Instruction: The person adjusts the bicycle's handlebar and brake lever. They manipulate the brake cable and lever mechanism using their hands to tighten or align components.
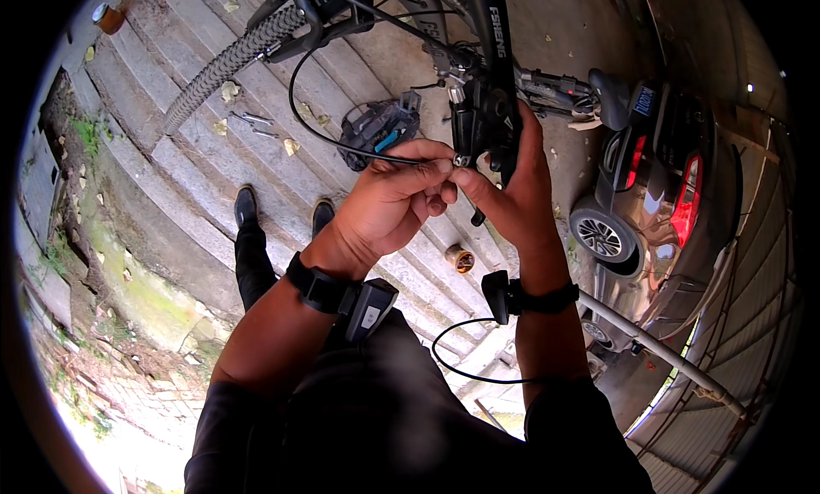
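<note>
Black cable (293, 101) runs rightward into the left hand (380, 205) — fingers pinching it just beside the lever assembly (494, 109), which the right hand (525, 202) grips.

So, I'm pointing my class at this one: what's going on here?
Someone is working bare-handed on a black bicycle with a knobbly tyre. The left hand pinches near the end of a thin, curved black cable, beside the black lever unit. The right hand cups that unit, its thumb near the left fingertips. Whether the cable is attached can't be made out.
</note>
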Available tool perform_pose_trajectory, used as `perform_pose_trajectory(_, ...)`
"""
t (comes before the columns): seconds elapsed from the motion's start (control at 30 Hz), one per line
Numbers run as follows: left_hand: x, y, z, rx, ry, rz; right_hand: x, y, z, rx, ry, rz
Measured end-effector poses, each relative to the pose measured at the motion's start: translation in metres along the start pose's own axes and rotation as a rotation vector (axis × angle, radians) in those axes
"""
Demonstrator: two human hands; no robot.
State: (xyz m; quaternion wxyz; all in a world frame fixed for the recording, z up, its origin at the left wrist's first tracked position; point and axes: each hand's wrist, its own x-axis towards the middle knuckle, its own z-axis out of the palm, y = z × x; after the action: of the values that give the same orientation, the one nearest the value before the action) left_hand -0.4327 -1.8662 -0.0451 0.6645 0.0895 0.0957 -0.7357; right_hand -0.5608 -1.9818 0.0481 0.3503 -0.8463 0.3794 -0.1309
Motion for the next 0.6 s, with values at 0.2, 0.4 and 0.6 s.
perform_pose_trajectory(0.2, -0.003, -0.003, 0.0, 0.058, -0.01, 0.021, 0.001, -0.004, 0.001, 0.0, -0.01, 0.011)
perform_pose_trajectory(0.4, 0.006, 0.001, -0.011, 0.108, -0.117, 0.03, 0.0, -0.003, 0.003, -0.011, 0.008, -0.007)
perform_pose_trajectory(0.6, 0.018, 0.012, -0.018, 0.21, -0.239, 0.012, -0.003, -0.001, 0.003, 0.011, 0.005, 0.001)
